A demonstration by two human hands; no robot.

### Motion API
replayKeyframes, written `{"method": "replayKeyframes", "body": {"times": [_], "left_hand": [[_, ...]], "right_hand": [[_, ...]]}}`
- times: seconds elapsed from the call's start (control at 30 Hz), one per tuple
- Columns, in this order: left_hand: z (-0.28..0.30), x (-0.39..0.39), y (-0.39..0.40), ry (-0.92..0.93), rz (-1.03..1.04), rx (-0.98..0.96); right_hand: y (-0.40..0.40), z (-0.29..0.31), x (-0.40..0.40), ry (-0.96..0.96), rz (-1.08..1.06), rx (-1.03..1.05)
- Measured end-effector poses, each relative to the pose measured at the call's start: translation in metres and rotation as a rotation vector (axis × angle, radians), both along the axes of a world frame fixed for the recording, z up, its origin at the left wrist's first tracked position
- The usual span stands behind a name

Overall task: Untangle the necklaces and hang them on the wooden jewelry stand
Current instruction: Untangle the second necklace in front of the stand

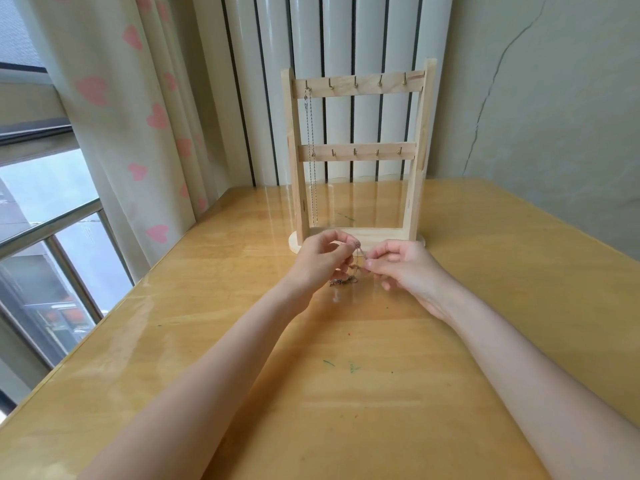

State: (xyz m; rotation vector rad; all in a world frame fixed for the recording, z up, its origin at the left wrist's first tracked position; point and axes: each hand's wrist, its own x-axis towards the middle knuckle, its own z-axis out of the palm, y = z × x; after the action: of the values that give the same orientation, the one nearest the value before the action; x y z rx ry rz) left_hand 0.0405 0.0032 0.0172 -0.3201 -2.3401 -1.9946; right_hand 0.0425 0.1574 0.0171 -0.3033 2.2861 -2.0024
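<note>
A wooden jewelry stand (358, 156) with two hook bars stands at the far middle of the table. One silver necklace (311, 157) hangs from the top bar's leftmost hook, reaching down near the base. Just in front of the stand's base, my left hand (320, 259) and my right hand (403, 268) each pinch a thin tangled chain (358, 254) stretched between them. A small bundle of that chain (343, 281) dangles below my left hand, close to the tabletop.
The yellow wooden table (346, 375) has a glossy cover with small green marks near the middle. A curtain with pink hearts (138, 116) and a window lie to the left. White radiator pipes (311, 36) stand behind the stand; a wall rises at right.
</note>
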Motion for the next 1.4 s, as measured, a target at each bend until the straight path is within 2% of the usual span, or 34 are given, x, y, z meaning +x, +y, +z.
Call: {"method": "replayKeyframes", "body": {"times": [0.13, 0.23, 0.3, 0.43, 0.57, 0.63, 0.87, 1.0, 1.2, 1.3, 1.4], "left_hand": [[-0.002, 0.001, 0.004, 0.065, 0.006, -0.116], [0.0, 0.002, 0.002, 0.069, 0.025, -0.088], [0.001, 0.001, 0.0, 0.041, 0.018, -0.016], [0.005, 0.001, -0.004, -0.117, -0.058, 0.244], [0.01, -0.001, -0.005, -0.223, -0.099, 0.488], [0.012, -0.001, -0.005, -0.233, -0.104, 0.545], [0.013, 0.003, -0.006, -0.253, -0.123, 0.441], [0.015, 0.008, -0.008, -0.264, -0.153, 0.476], [0.012, 0.01, -0.004, -0.228, -0.248, 0.384], [0.012, 0.007, -0.005, -0.23, -0.253, 0.345], [0.011, 0.004, -0.012, -0.292, -0.196, 0.325]], "right_hand": [[0.005, 0.002, -0.004, -0.059, -0.04, -0.257], [0.005, 0.002, -0.005, -0.055, -0.012, -0.268], [0.003, 0.001, -0.004, -0.075, 0.018, -0.262], [0.003, 0.001, -0.005, -0.15, 0.069, -0.394], [0.004, -0.001, -0.007, -0.155, 0.064, -0.331], [0.004, -0.002, -0.008, -0.176, 0.043, -0.334], [0.009, 0.001, -0.008, -0.259, -0.049, -0.536], [0.009, 0.002, -0.007, -0.238, -0.056, -0.46], [0.009, 0.004, -0.007, -0.27, 0.024, -0.589], [0.008, 0.002, -0.007, -0.25, -0.035, -0.517], [0.011, 0.001, -0.009, -0.197, -0.097, -0.53]]}}
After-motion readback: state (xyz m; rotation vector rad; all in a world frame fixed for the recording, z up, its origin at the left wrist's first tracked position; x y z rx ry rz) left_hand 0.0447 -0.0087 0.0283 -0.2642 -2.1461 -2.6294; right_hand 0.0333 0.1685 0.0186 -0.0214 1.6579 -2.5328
